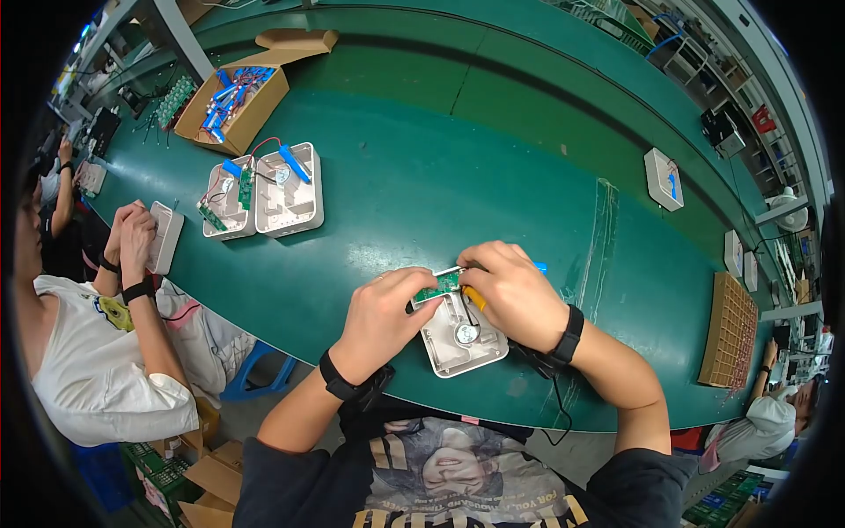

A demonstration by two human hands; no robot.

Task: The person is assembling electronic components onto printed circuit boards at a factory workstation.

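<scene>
Your left hand (380,319) and right hand (515,295) pinch a small green circuit board (440,286) over the white plastic open casing (459,339) near you, fingers pressed together, likely steadying it for seating.

This is an electronics assembly line in a factory: a long green conveyor belt (493,150) carries open white plastic casings (264,189) with circuit boards, a cardboard box of blue parts (231,101) beyond, workers seated alongside.

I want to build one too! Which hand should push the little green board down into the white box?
Probably the left hand: its fingertips already pinch the green board above the white case, while the right hand grips a yellow tool.
</scene>
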